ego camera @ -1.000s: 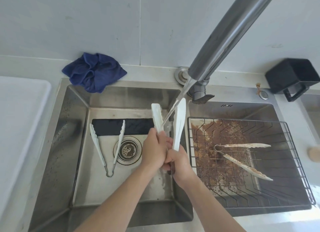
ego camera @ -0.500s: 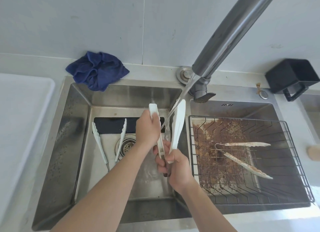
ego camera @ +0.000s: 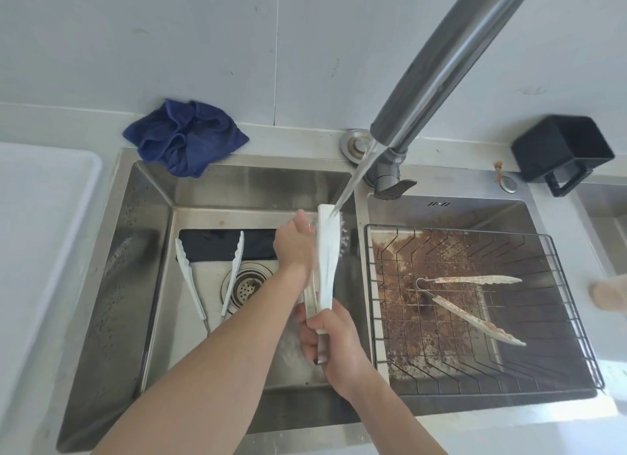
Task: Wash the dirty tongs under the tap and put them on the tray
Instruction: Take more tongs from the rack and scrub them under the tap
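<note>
Left hand (ego camera: 293, 242) slid up tongs (ego camera: 325, 261); fingers (ego camera: 302, 218) beside tips.

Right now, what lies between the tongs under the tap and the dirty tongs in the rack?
In the head view, only the steel divider and the wire rack edge separate the held tongs from the dirty tongs.

Your right hand (ego camera: 334, 347) hides the white plastic tongs' (ego camera: 325, 261) handle end; white plastic tray (ego camera: 40, 217) cut off left; tan object (ego camera: 609, 291) cut off right.

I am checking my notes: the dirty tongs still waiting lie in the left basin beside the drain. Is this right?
Not quite. The head view shows the dirty tongs lying in the wire rack over the right basin; the pair beside the drain looks clean.
</note>
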